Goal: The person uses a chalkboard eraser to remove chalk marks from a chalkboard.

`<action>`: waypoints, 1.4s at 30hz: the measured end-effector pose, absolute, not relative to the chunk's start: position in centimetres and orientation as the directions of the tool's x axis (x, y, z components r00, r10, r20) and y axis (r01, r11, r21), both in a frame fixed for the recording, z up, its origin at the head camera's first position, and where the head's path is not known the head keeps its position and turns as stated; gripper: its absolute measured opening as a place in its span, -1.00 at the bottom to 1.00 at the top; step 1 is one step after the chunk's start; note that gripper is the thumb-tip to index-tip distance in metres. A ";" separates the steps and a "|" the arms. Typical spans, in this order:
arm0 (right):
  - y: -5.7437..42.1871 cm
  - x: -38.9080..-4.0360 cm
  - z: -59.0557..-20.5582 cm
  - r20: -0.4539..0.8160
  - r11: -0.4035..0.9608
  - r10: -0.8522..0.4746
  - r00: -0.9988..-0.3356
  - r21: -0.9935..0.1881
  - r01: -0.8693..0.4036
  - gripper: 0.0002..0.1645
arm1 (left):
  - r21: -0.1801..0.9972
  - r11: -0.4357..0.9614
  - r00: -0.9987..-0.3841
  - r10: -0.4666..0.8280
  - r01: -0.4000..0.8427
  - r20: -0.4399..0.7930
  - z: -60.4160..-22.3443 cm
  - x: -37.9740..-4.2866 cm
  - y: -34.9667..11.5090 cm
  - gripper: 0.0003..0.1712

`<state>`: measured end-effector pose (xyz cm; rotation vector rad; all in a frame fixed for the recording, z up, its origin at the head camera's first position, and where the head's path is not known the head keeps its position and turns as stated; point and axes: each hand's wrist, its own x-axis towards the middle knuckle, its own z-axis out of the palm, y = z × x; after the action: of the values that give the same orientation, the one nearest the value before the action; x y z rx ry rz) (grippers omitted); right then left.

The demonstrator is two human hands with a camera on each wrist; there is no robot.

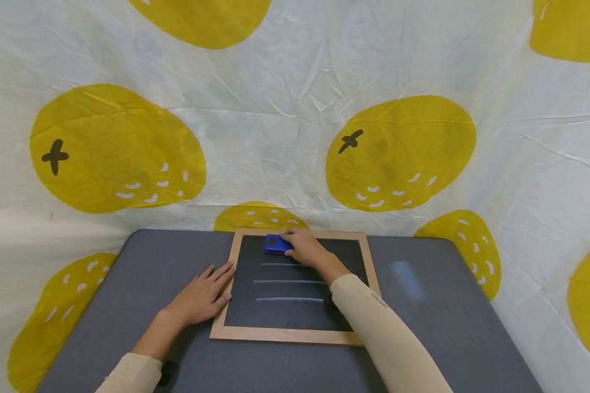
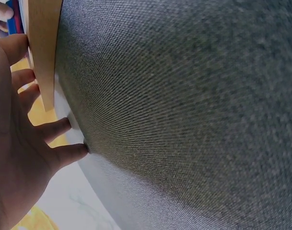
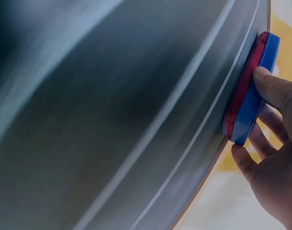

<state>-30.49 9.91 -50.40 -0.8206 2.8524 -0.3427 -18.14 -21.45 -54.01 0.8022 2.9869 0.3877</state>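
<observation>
A small chalkboard (image 1: 285, 316) in a light wooden frame (image 1: 285, 334) lies on the grey table. Several white chalk lines (image 1: 290, 282) run across it. Near its far edge my right hand (image 1: 305, 246) grips a blue eraser (image 1: 274, 244). In the right wrist view, thumb and fingers hold the blue back of the eraser (image 3: 251, 103), its red pad facing the board. My left hand (image 1: 201, 297) rests with spread fingers at the frame's left side. The left wrist view shows fingertips of that hand (image 2: 21, 120) touching the frame and the tabletop.
Right of the board, a pale chalky smear (image 1: 407, 279) marks the grey tabletop (image 1: 432, 327). Behind the table hangs a white cloth (image 1: 265, 153) with large yellow fruit prints, close to the board's far edge. My right forearm crosses the board's right side.
</observation>
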 end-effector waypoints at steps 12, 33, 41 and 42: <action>3.8 -29.4 -50.5 -0.049 0.841 -0.539 -0.841 -0.096 -0.533 -0.30 | 0.241 0.845 -0.873 0.487 0.478 0.025 -54.3 -18.3 -21.4 -0.22; 5.6 -29.2 -50.3 -0.077 0.847 -0.523 -0.849 -0.162 -0.507 -0.29 | 0.244 0.855 -0.880 0.475 0.458 -0.010 -52.9 -17.6 -21.0 -0.25; 9.2 -29.0 -50.2 -0.077 0.862 -0.481 -0.873 -0.225 -0.455 -0.27 | 0.244 0.847 -0.875 0.483 0.473 0.019 -53.3 -17.8 -21.1 -0.24; 9.6 -28.9 -50.2 -0.077 0.861 -0.480 -0.874 -0.231 -0.452 -0.27 | 0.246 0.847 -0.876 0.483 0.472 0.018 -53.3 -17.8 -21.1 -0.24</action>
<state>-28.94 9.62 -50.16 -0.7304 2.9027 -0.3123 -17.76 -21.05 -53.31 0.7696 2.9757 0.3793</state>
